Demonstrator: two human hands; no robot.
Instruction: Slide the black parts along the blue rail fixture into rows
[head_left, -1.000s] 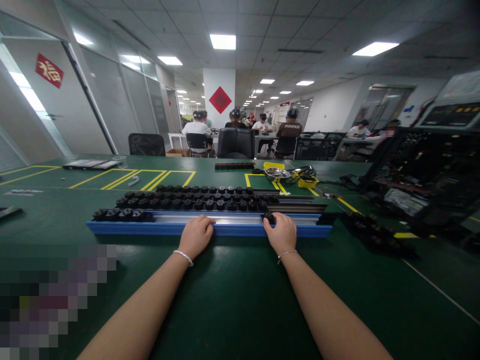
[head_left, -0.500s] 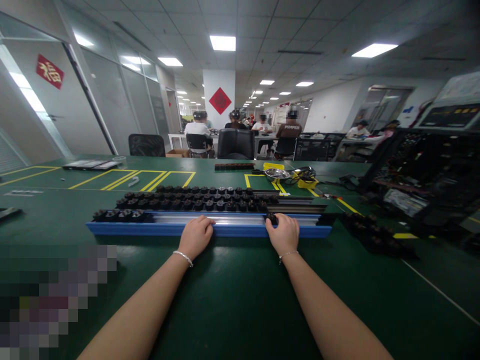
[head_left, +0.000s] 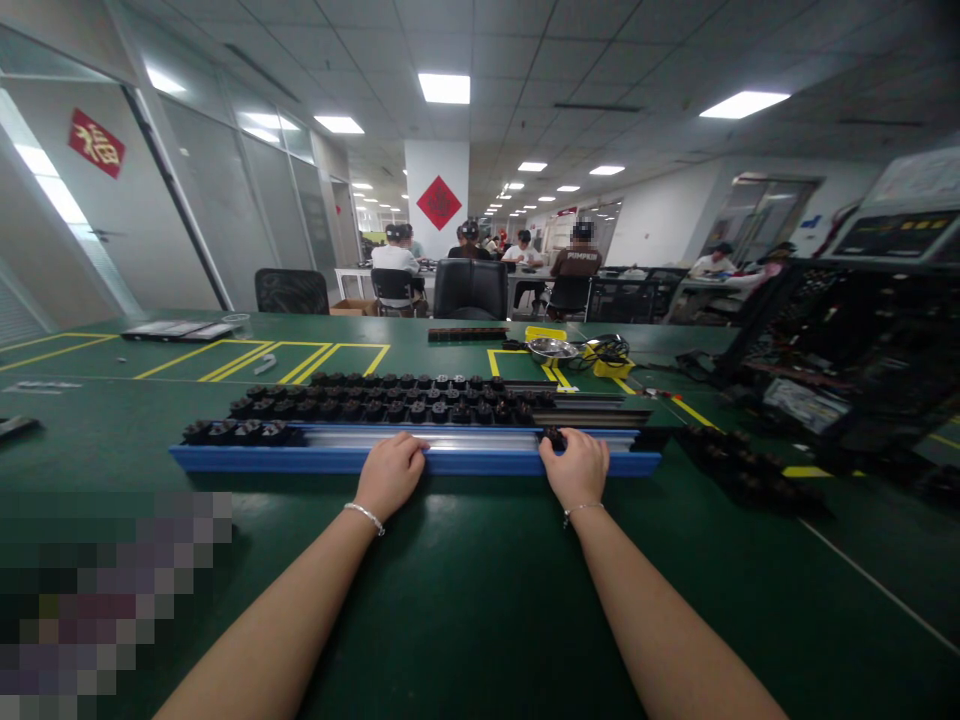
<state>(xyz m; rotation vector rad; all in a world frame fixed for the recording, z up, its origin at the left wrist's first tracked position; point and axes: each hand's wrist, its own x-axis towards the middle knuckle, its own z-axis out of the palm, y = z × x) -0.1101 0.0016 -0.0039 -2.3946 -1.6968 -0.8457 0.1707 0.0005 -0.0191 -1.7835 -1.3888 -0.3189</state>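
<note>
A long blue rail (head_left: 480, 462) with a silver inner channel lies crosswise in front of me. Several black socket modules (head_left: 251, 431) sit in its left end. My left hand (head_left: 391, 473) is closed over the near wall of the rail, left of its middle, thumb and fingers gripping the edge. Toward the right end, my right hand (head_left: 576, 467) grips one black socket module (head_left: 553, 437) at the channel; my fingers hide part of it. Just behind the blue rail, more dark rails (head_left: 600, 415) lie parallel, carrying rows of black modules (head_left: 397, 408).
On the right lies a cluster of black modules (head_left: 739, 465), near a large open equipment frame (head_left: 795, 350). A metal bowl (head_left: 553, 348) and yellow trays (head_left: 611, 362) stand farther back. Yellow tape marks the green table (head_left: 465, 620). People sit at desks beyond.
My right hand has slid slightly to the right along the rail with the black socket module. My left hand stays in place on the rail.
</note>
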